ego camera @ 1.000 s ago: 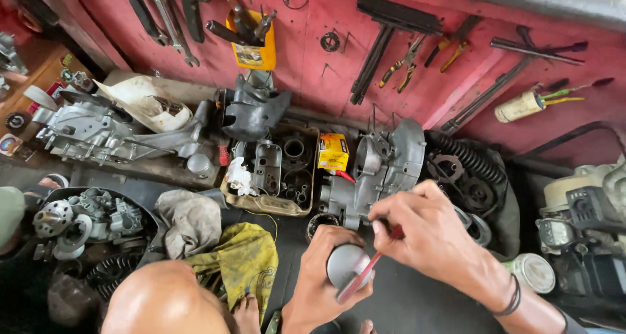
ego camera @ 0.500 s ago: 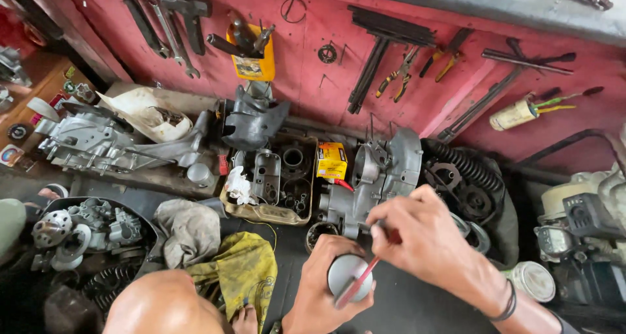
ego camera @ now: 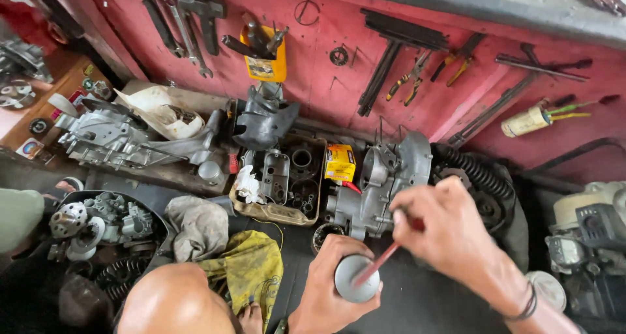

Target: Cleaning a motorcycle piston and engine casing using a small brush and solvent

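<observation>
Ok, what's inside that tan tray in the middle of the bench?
The tan tray holds dark metal engine parts, one with round holes, plus a crumpled white rag at its left end. The tray's bottom is covered by them.

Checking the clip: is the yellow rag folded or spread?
Neither neatly: the yellow rag lies crumpled in loose folds on the dark work surface, beside the left hand.

The engine case lies right of the parts tray, with tools hanging on the wall behind.

A red wall hung with tools backs the cluttered floor.
</observation>
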